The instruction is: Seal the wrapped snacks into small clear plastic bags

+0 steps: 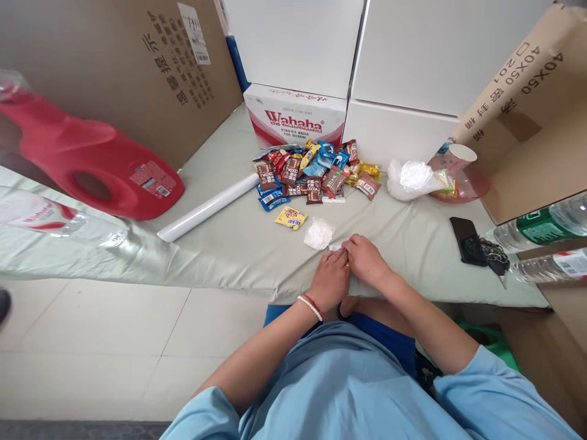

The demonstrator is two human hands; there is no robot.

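My left hand (330, 278) and my right hand (367, 261) meet at the front of the cloth-covered table, fingers closed together. Between them a whitish edge and a speck of yellow show; the fingers hide the rest of this small item. Just beyond my fingers lies a crumpled ball of clear plastic wrap (318, 234). Left of it is a yellow snack packet (291, 217), flat on the cloth. Farther back spreads a pile of small wrapped snacks (313, 190), brown, blue, red and yellow. A white plastic roll (208, 208) slants to the pile's left edge.
A Wahaha carton (296, 119) stands behind the pile. On the left are a red jug (101, 162) and a water bottle (46, 215). A white plastic bundle (413, 180), red dish (474, 190), phone (465, 238), keys (495, 253) and bottles (545, 226) lie right, beside a cardboard box (527, 140).
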